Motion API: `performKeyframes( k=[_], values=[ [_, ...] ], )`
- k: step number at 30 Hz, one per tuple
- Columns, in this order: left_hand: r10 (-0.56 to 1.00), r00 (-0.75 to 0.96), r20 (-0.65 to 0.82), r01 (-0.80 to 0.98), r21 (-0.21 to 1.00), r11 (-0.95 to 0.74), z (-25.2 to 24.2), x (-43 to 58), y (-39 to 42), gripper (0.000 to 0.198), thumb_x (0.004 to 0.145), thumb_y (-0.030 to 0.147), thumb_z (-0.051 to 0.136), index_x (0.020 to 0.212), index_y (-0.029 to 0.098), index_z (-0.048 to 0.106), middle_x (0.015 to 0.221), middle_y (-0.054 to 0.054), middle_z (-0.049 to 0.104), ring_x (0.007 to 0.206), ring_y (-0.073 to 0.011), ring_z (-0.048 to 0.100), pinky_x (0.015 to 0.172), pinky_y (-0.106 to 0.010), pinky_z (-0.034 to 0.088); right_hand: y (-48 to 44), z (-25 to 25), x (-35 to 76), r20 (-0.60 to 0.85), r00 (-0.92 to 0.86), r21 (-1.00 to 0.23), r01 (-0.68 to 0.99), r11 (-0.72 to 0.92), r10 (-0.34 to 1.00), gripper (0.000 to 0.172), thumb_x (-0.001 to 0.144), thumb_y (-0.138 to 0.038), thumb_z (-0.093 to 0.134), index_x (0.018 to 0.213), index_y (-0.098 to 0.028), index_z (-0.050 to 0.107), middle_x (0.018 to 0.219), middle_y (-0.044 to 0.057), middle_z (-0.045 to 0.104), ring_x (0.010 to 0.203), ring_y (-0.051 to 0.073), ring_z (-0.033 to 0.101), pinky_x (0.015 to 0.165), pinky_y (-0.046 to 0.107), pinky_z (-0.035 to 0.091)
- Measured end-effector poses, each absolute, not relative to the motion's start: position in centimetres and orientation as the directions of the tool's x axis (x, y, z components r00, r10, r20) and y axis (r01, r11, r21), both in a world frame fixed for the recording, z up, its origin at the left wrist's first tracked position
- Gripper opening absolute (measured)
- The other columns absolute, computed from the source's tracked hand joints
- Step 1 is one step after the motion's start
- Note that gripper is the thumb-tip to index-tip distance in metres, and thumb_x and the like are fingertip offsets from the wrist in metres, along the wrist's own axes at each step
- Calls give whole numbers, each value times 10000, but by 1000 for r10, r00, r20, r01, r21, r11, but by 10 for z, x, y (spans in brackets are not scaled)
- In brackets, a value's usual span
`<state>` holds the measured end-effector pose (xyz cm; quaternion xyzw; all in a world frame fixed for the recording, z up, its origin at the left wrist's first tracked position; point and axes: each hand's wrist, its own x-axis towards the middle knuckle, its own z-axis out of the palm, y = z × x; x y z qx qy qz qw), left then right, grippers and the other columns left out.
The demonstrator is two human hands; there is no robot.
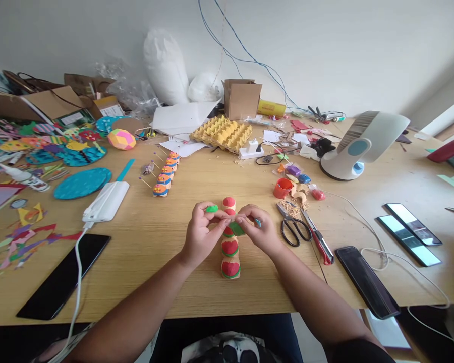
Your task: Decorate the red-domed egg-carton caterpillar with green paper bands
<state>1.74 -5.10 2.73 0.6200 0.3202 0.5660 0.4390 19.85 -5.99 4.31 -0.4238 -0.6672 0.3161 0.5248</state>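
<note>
A row of joined egg-carton cups [230,268], painted red with green bands, runs away from me in the middle of the table. Over its upper half my left hand [205,229] and my right hand [260,229] meet, fingertips pinched together on something too small to make out. A bright green lump [212,208] rests at the fingers of my left hand. Just under the fingertips of my right hand shows a darker green piece [237,229]. A bit of blue shows by my right fingers. The hands partly cover the middle cups.
Black scissors [295,229], a red cutter [318,238] and a red cup [283,188] lie to the right, with phones and a white fan [363,146] beyond. An orange-and-blue cup row [166,176], a power bank [106,200] and a black tablet [64,276] are left.
</note>
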Motion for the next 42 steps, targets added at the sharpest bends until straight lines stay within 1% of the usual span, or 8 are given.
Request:
performKeyframes(
  k=[3, 6, 8, 11, 17, 22, 38, 42],
  values=[
    [903, 154, 401, -142, 913, -381, 24, 17, -45, 539, 894, 268, 723, 1315, 250, 388, 1100, -79, 723, 1013, -183, 718, 876, -336, 582, -48, 37, 210, 294, -10, -928, 236, 287, 956, 266, 891, -457, 654, 823, -201, 652, 773, 26, 665, 699, 161, 586, 638, 287, 454],
    [926, 30, 376, -131, 920, -369, 20, 14, -38, 449, 912, 344, 695, 1298, 237, 492, 1168, -98, 679, 1064, -185, 669, 840, -300, 563, -32, 30, 232, 136, 92, -925, 368, 93, 986, 231, 888, -418, 593, 841, -197, 637, 730, 18, 640, 666, 181, 590, 636, 306, 463],
    [949, -30, 313, -151, 937, -314, 18, 12, -34, 370, 939, 412, 644, 1248, 222, 575, 1158, -100, 681, 1044, -187, 649, 794, -281, 542, -23, 26, 244, 204, 181, -784, 619, 50, 962, 140, 821, -318, 649, 866, -186, 670, 814, 52, 678, 788, 230, 628, 763, 368, 497],
    [983, -2, 185, -265, 948, -179, 19, 11, -32, 415, 957, 537, 553, 1153, 191, 674, 1134, -110, 694, 975, -187, 622, 717, -268, 502, -19, 23, 249, 427, 222, -629, 770, 111, 877, 279, 823, -278, 670, 1080, -173, 701, 996, 115, 698, 967, 286, 643, 907, 444, 497],
    [971, 236, 37, -325, 945, 43, 27, 13, -32, 722, 925, 746, 355, 976, 154, 766, 810, -108, 662, 711, -175, 526, 566, -290, 396, -42, 29, 221, 691, 24, -472, 772, 426, 722, 277, 917, -362, 682, 1173, -266, 723, 1023, 93, 643, 940, 258, 605, 855, 420, 504],
    [931, 360, 61, -265, 963, 40, 30, 14, -35, 764, 934, 757, 270, 944, 188, 780, 757, -99, 640, 667, -181, 503, 546, -309, 377, -54, 32, 204, 637, -144, -546, 609, 575, 758, 399, 896, -400, 735, 1274, -282, 687, 1016, 92, 665, 945, 259, 622, 859, 432, 506],
    [826, 563, -11, -248, 952, 181, 38, 9, -35, 899, 939, 761, 144, 1020, 156, 804, 798, -155, 673, 693, -204, 557, 510, -316, 379, -54, 26, 208, 682, -213, -479, 593, 648, 699, 154, 975, -333, 636, 1050, -260, 749, 889, 74, 728, 796, 207, 614, 791, 383, 473],
    [903, 418, 99, -147, 988, -40, 38, 6, -37, 594, 962, 644, 456, 1264, 208, 724, 1028, -133, 701, 764, -174, 578, 562, -275, 433, -55, 35, 206, 615, -154, -624, 504, 597, 773, 173, 978, -368, 623, 1009, -240, 736, 815, 60, 694, 773, 200, 605, 782, 371, 485]
  ],
)
